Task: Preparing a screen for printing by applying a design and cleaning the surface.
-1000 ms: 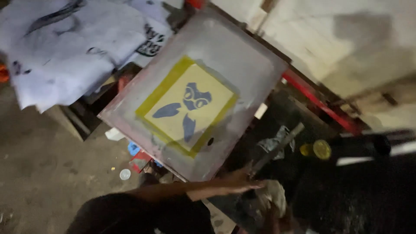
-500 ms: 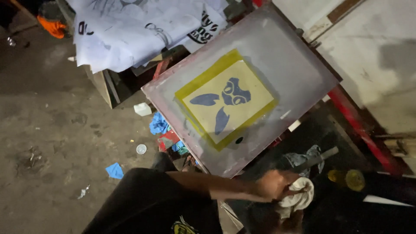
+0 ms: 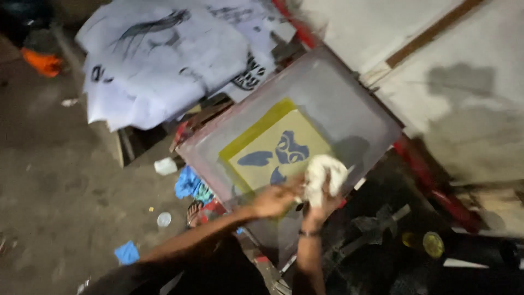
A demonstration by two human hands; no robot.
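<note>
While my right hand (image 3: 322, 205) bunches a white rag (image 3: 324, 173) in closed fingers, I press it against the near edge of the yellow patch on the screen (image 3: 327, 101), just right of the blue design (image 3: 284, 154). My left hand (image 3: 275, 201) rests on the screen's near frame beside it, fingers curled over the edge; blur keeps me from telling how tightly they grip. A dark band circles my right wrist. Printed white sheets (image 3: 158, 54) lie heaped far left of the screen. Blue scraps (image 3: 188, 183) and a small white lid (image 3: 164, 219) sit on the floor to the left. Right of my arm, a yellow disc (image 3: 433, 244) lies on the dark table.
</note>
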